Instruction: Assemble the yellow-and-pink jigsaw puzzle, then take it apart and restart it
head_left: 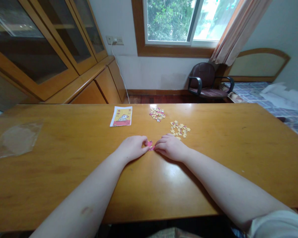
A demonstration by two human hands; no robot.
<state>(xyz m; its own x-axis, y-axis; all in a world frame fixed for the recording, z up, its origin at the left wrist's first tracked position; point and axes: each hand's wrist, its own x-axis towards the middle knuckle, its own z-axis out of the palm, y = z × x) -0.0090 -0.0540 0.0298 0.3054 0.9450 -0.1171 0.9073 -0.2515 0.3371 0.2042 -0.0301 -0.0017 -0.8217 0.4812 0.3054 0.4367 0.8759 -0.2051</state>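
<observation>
Pink jigsaw puzzle pieces [150, 144] lie on the wooden table between my two hands. My left hand [134, 147] grips their left side, thumb and fingers closed together. From the right, my right hand [171, 147] pinches at the edge of the same pieces; its fingertips partly hide them. Just beyond my right hand is a loose group of yellow puzzle pieces [180, 129]. Farther back sits a heap of mixed pink and yellow pieces [157, 114]. A picture card [121, 116] with a white animal on yellow and pink lies beyond my left hand.
A clear plastic bag [17, 137] lies flat at the left of the wooden table [144, 191]. Behind the table are a glass-door cabinet [52, 43] on the left, a brown armchair [207, 81] and a bed [270, 99] on the right.
</observation>
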